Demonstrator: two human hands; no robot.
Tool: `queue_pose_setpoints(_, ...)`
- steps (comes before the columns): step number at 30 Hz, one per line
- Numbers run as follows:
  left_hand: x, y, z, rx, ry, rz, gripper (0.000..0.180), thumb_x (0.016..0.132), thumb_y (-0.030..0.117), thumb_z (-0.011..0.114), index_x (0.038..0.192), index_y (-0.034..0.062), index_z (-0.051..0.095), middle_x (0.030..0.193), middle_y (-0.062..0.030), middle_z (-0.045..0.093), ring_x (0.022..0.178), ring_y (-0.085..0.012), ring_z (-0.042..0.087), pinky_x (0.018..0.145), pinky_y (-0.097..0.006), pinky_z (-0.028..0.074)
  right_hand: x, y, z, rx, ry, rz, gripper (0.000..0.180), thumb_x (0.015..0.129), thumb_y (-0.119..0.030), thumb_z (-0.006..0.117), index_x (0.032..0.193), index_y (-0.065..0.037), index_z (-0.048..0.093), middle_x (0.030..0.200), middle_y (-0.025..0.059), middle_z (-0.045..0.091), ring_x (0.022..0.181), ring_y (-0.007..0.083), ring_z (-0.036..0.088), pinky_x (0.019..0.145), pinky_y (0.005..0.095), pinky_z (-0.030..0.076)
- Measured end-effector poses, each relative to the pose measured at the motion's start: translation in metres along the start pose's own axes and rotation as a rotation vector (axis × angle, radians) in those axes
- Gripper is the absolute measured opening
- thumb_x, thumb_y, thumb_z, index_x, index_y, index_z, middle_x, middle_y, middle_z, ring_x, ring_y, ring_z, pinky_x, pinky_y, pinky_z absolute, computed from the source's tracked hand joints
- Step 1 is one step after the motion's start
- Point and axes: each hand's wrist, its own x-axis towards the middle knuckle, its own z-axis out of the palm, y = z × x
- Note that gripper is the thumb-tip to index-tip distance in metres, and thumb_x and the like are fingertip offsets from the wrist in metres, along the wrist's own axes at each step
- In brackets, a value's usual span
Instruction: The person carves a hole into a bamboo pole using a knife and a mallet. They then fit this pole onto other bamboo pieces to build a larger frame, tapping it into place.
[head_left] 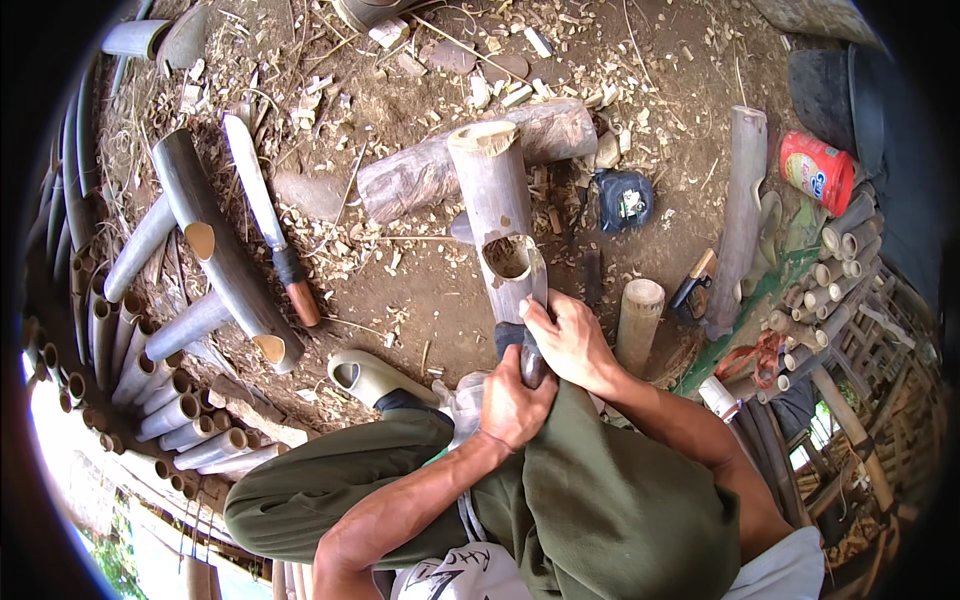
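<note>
A thick grey bamboo tube [492,190] with an oval hole cut in its side points away from me, its far end resting over a short log [420,182]. Its near end lies at my knee. My left hand [514,402] is closed around a dark, rounded handle-like piece beside that end; a dark wrapped band shows just above the fingers. My right hand [572,345] grips the tube's near right side, its thumb pressed along the surface. A narrow grey strip runs by the tube's edge above that thumb; I cannot tell whether it is a blade.
A machete [262,200] lies to the left beside a notched bamboo tube [225,250]. On the right are a bamboo stub [640,322], a small saw-like tool [694,285], a long notched tube [738,210] and a red container [815,172]. A black pouch [625,200] lies ahead among wood chips.
</note>
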Motion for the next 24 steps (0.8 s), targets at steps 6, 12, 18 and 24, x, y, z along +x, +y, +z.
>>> queue_pose_setpoints(6,-0.005,-0.007,0.015,-0.118,-0.048,0.476,0.064,0.075,0.009,0.072,0.128,-0.0031,0.038,0.113,-0.0279,0.05,0.107,-0.0461,0.054,0.09,-0.048,0.047,-0.031,-0.006,-0.025,0.119,0.058,-0.391,0.021,0.089,-0.02,0.066,0.092,-0.002,0.056,0.08,0.0159,0.055,0.072,0.0324,0.055,0.067,0.039,0.045)
queue_pose_setpoints(12,0.026,0.042,-0.006,-0.237,-0.659,0.419,0.094,0.075,0.028,0.08,0.144,-0.0042,0.025,0.137,-0.0234,0.04,0.13,-0.038,0.042,0.109,-0.044,0.037,-0.034,-0.016,-0.093,-0.384,-0.077,-0.521,0.056,0.085,-0.026,0.068,0.131,0.0,0.049,0.099,0.017,0.052,0.087,0.0341,0.057,0.075,0.0419,0.048)
queue_pose_setpoints(18,0.055,0.045,0.022,-1.425,-0.429,-0.232,0.051,0.103,0.044,0.041,0.142,0.0113,0.045,0.116,-0.0021,0.06,0.087,-0.0118,0.057,0.079,-0.029,0.048,0.002,-0.056,-0.105,-0.959,-0.258,-0.563,0.036,0.077,-0.012,0.066,0.11,0.002,0.058,0.094,0.0149,0.069,0.073,0.0304,0.069,0.063,0.0398,0.055)
queue_pose_setpoints(24,0.057,0.036,0.032,-1.523,-0.244,-0.271,0.043,0.103,0.033,0.044,0.134,0.0045,0.054,0.08,0.0023,0.057,0.065,-0.009,0.045,0.064,-0.026,0.041,0.022,-0.059,-0.103,-0.82,-0.472,-0.572,0.03,0.077,-0.011,0.064,0.101,0.007,0.06,0.076,0.0155,0.068,0.072,0.0287,0.07,0.059,0.0378,0.054)
